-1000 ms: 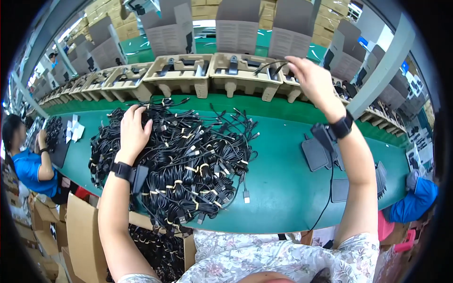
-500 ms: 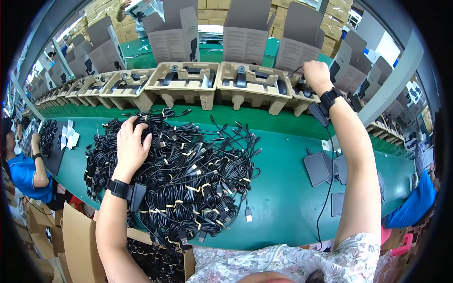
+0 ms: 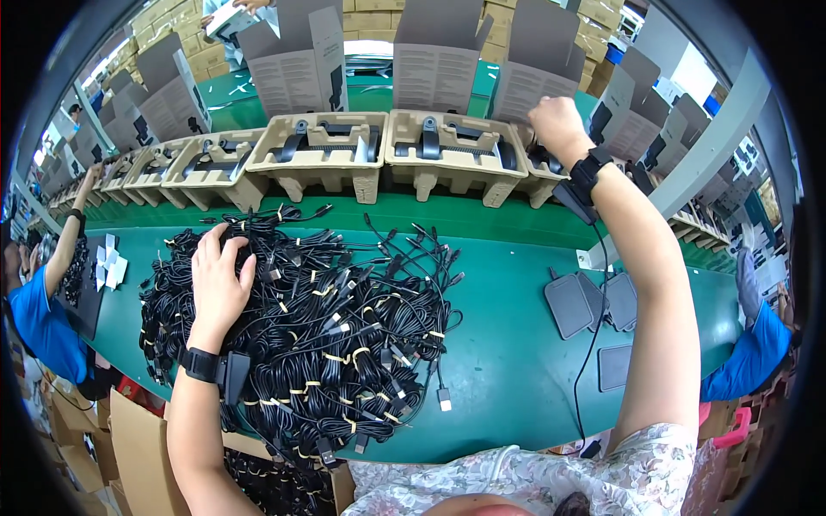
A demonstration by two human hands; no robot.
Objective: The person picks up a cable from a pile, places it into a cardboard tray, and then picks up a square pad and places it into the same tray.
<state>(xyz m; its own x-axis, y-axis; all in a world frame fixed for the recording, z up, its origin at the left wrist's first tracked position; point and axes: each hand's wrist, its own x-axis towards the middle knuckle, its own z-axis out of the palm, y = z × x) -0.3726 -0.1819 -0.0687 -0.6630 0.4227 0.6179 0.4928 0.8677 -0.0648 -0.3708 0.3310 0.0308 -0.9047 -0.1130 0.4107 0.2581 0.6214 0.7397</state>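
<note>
A big heap of black USB cables (image 3: 344,344), tied in bundles with pale bands, spreads over the left and middle of the green table. My left hand (image 3: 217,279) lies on its upper left part, fingers apart and slightly curled, gripping nothing that I can see. Farther off to the right, my right hand (image 3: 557,125) is closed above a moulded tan tray (image 3: 538,187). A short dark length of cable shows under its fingers; the fingertips are partly hidden. Both wrists wear black straps with a small black unit, and a thin wire hangs from the right one.
More tan trays (image 3: 361,179) holding black parts line the far edge, with open grey cartons (image 3: 292,82) behind. Flat dark pads (image 3: 570,307) lie right of the heap. A grey post (image 3: 714,142) rises at right. Co-workers in blue (image 3: 47,322) sit at both sides.
My right hand has shifted slightly up and left over the tray, and the cable loop beside it shows less. The whole scene slid a little left. The left co-worker's arm reached toward the trays.
</note>
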